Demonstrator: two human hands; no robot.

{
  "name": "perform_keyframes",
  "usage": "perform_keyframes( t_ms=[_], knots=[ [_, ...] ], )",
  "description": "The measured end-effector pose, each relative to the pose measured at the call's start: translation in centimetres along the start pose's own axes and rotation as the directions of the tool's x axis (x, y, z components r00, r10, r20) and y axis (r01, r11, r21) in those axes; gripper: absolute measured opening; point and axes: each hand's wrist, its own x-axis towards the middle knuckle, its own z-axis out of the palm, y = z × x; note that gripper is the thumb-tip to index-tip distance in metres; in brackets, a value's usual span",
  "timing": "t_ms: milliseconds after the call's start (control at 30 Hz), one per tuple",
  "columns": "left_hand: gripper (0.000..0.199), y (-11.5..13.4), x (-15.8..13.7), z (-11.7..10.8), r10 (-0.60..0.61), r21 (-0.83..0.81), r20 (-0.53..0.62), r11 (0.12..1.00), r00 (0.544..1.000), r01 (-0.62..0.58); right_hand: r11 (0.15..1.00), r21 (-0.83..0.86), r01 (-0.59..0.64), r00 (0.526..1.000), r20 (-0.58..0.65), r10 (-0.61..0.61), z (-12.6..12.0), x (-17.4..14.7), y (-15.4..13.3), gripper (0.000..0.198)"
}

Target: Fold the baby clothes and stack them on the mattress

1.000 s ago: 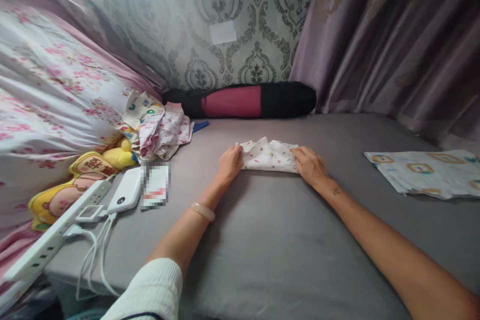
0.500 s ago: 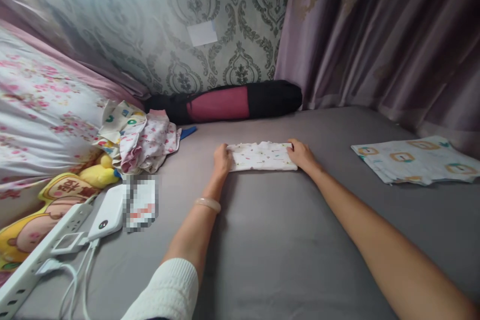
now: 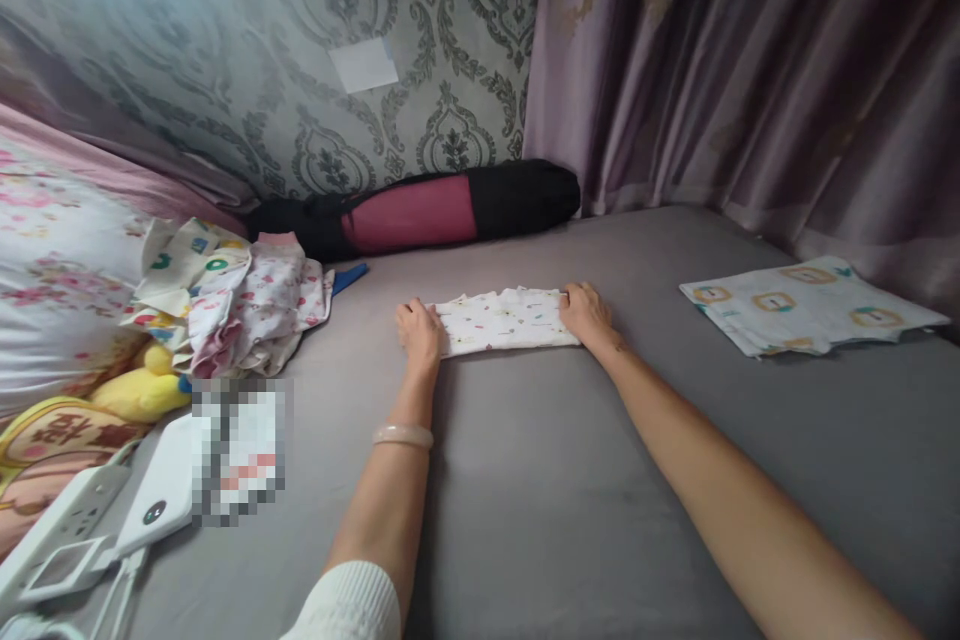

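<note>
Pinching white cloth point(image 3: 506, 323) on grey bedding point(image 3: 525, 490): left grip point(image 3: 421, 328), right grip point(image 3: 586, 316) (patterned wallpaper point(image 3: 454, 60) behind).

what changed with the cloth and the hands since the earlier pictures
The white printed cloth had a raised, peaked upper edge; now it lies in a flatter strip. The view has swung right, so everything sits further left in frame. The left hand and right hand remain at its ends. The clothes pile and folded cloth look unchanged.

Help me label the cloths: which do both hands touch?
The middle white cloth, left hand and right hand at its ends; the orange-patterned cloth and heaped cloths lie untouched.
</note>
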Motion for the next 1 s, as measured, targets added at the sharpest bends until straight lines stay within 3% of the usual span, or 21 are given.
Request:
perform_keyframes(
  t_ms=[67, 167, 267, 400, 500, 733, 867, 1000],
  knots=[
    [0.032, 0.9, 0.2, -0.4, 0.129, 0.003, -0.017, 0.992, 0.991, -0.129, 0.999, -0.004, 0.05, 0.999, -0.018, -0.05, -0.6, 0.5, -0.8, 0.032],
    [0.028, 3.0, 0.5, 0.0, 0.308, -0.064, 0.052, 0.95, 0.95, -0.305, 0.985, 0.011, 0.174, 0.984, -0.029, -0.174, -1.2, 1.1, -3.3, 0.035],
    [0.033, 5.2, 0.4, 1.4, 0.377, -0.151, 0.137, 0.922, 0.916, -0.356, 0.98, 0.019, 0.197, 0.98, 0.034, -0.197, -1.2, 1.3, -6.2, 0.042],
    [0.046, 6.4, -0.4, 3.2, 0.322, -0.154, 0.212, 0.943, 0.923, -0.294, 0.99, 0.016, 0.141, 0.986, 0.089, -0.142, 0.0, 1.3, -8.2, 0.05],
    [0.049, 6.4, -0.7, 3.8, 0.286, -0.159, 0.245, 0.954, 0.926, -0.252, 0.981, 0.058, 0.183, 0.978, 0.096, -0.188, 0.9, 1.5, -8.0, 0.041],
    [0.057, 6.2, -0.2, 4.0, 0.282, -0.305, 0.161, 0.925, 0.946, -0.224, 0.917, 0.321, 0.237, 0.947, 0.133, -0.292, 1.3, 3.0, -6.9, 0.022],
    [0.042, 6.3, -0.2, 3.4, 0.255, -0.315, 0.178, 0.93, 0.95, -0.191, 0.861, 0.455, 0.229, 0.935, 0.144, -0.325, 1.1, 3.4, -6.6, 0.024],
    [0.024, 6.2, -0.5, 2.5, 0.24, -0.356, 0.149, 0.918, 0.959, -0.174, 0.914, 0.342, 0.219, 0.949, 0.141, -0.281, 0.6, 3.2, -6.9, 0.026]
  ],
)
